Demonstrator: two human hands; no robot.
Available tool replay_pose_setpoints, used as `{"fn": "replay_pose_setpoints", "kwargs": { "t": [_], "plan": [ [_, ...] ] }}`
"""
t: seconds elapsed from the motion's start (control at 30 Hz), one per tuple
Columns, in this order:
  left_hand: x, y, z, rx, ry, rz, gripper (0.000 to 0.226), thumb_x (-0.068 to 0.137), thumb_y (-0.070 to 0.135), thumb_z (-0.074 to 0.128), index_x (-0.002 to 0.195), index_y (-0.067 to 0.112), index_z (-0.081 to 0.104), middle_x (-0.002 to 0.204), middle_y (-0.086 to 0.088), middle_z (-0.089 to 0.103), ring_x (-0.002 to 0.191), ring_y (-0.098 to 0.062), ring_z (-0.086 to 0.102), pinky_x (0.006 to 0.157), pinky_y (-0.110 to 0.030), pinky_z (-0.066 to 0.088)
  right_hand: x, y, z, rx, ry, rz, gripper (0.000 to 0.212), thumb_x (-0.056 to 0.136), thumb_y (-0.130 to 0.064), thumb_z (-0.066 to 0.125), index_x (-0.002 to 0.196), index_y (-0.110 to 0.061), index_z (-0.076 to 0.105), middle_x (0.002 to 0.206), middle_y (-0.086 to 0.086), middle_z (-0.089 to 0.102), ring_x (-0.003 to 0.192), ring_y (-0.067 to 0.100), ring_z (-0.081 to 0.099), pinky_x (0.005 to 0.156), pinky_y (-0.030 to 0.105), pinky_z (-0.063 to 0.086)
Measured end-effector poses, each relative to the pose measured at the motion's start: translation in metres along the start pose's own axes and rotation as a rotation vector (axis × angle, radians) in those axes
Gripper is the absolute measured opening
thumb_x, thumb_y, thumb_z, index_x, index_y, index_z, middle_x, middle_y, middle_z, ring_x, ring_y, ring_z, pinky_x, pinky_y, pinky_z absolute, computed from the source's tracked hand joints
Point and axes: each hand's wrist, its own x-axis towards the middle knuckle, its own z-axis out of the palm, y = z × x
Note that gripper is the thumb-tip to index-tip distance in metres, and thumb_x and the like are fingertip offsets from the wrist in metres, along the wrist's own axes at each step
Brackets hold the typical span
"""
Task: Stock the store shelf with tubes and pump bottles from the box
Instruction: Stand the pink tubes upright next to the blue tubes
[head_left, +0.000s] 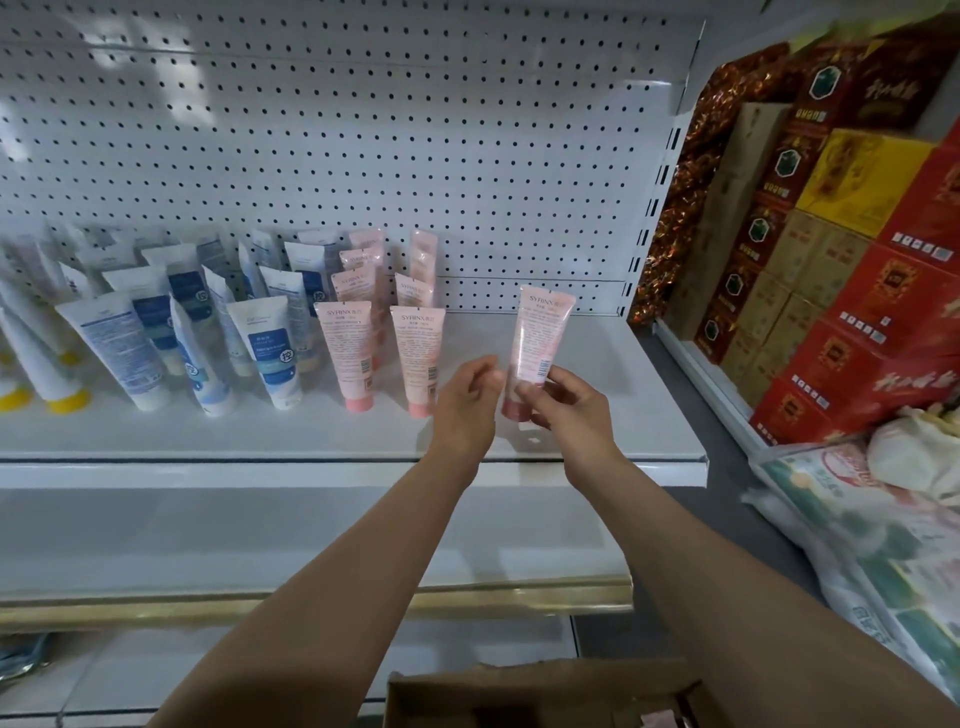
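The right hand (563, 402) is pinching a pink tube (540, 343) (cap down) above the shelf (260, 431) near its right edge. The left hand (467, 397) is hovering just beside it, fingers loosely curled, apparently gripping nothing. The box (519, 691) is sitting below.

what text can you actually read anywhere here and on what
"SYRINX": held pink tube, in the right hand
"SYRINX": front pink tubes on the shelf
"按": badge on blue-white tubes
Small print, barcodes, red cartons' characters: too blurred to read
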Motion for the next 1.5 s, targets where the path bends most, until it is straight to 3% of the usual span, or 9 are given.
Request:
{"fn": "replay_pose_setpoints", "kwargs": {
  "t": [0.13,0.37,0.57,0.77,0.97,1.13,1.3,1.5],
  "plan": [
    [0.014,-0.008,0.010,-0.027,-0.008,-0.047,0.028,0.100,0.027,0.052,0.127,0.023,0.058,0.122,0.005,0.062,0.110,-0.010,0.059,0.101,-0.034,0.048,0.015,-0.001,-0.006,0.008,0.022,0.008,0.026,0.089,-0.012,0.073,0.112,-0.025,0.071,0.095,-0.011,0.075,0.081,0.008,0.073,0.069,0.021,0.059],
    [0.024,-0.012,0.027,-0.039,-0.060,-0.059,0.031,0.100,0.031,0.051,0.128,0.021,0.059,0.121,0.001,0.065,0.109,-0.014,0.062,0.100,-0.038,0.050,0.025,0.007,-0.016,-0.003,0.054,0.020,0.032,0.088,-0.014,0.074,0.120,-0.019,0.071,0.101,-0.005,0.076,0.090,0.018,0.074,0.084,0.032,0.060],
    [0.021,-0.004,0.043,-0.142,-0.128,-0.058,0.025,0.100,0.029,0.053,0.118,0.018,0.067,0.104,0.002,0.074,0.097,-0.017,0.071,0.088,-0.035,0.058,0.024,0.005,-0.029,0.005,0.059,0.011,0.035,0.090,-0.015,0.073,0.124,-0.019,0.070,0.103,-0.007,0.076,0.093,0.019,0.073,0.088,0.038,0.060],
    [0.016,-0.003,0.048,-0.191,-0.151,-0.043,0.027,0.101,0.030,0.052,0.118,0.019,0.069,0.106,0.000,0.074,0.096,-0.018,0.071,0.082,-0.031,0.059,0.020,0.004,-0.035,0.013,0.063,0.015,0.037,0.090,-0.019,0.073,0.127,-0.023,0.069,0.102,-0.013,0.076,0.093,0.015,0.073,0.087,0.036,0.061],
    [0.023,-0.020,0.038,-0.166,-0.045,-0.121,0.025,0.100,0.037,0.051,0.118,0.023,0.061,0.107,0.003,0.068,0.107,-0.018,0.065,0.093,-0.038,0.053,0.031,0.002,-0.031,0.021,0.056,0.021,0.036,0.090,-0.012,0.072,0.125,-0.018,0.069,0.096,-0.013,0.076,0.086,0.014,0.074,0.082,0.031,0.061],
    [0.037,-0.035,0.027,-0.118,-0.008,-0.125,0.031,0.100,0.042,0.048,0.124,0.024,0.054,0.104,0.011,0.064,0.101,-0.014,0.064,0.098,-0.042,0.051,0.054,0.002,-0.016,0.058,0.064,0.036,0.038,0.087,-0.006,0.073,0.125,-0.014,0.069,0.102,-0.005,0.076,0.085,0.014,0.074,0.081,0.028,0.060],
    [0.057,-0.029,0.027,-0.089,0.006,-0.104,0.041,0.098,0.046,0.048,0.134,0.027,0.051,0.127,0.007,0.059,0.116,-0.016,0.058,0.102,-0.043,0.048,0.073,0.009,-0.004,0.089,0.055,0.039,0.038,0.085,-0.006,0.076,0.122,-0.016,0.071,0.103,-0.002,0.077,0.089,0.019,0.075,0.089,0.038,0.058],
    [0.081,-0.014,0.039,-0.211,-0.074,-0.027,0.026,0.099,0.026,0.056,0.122,0.016,0.065,0.108,0.002,0.072,0.100,-0.013,0.068,0.091,-0.034,0.056,0.094,0.014,-0.008,0.101,0.021,0.035,0.039,0.087,-0.015,0.076,0.125,-0.015,0.069,0.111,0.002,0.075,0.099,0.024,0.073,0.094,0.043,0.057]
  ]
}}
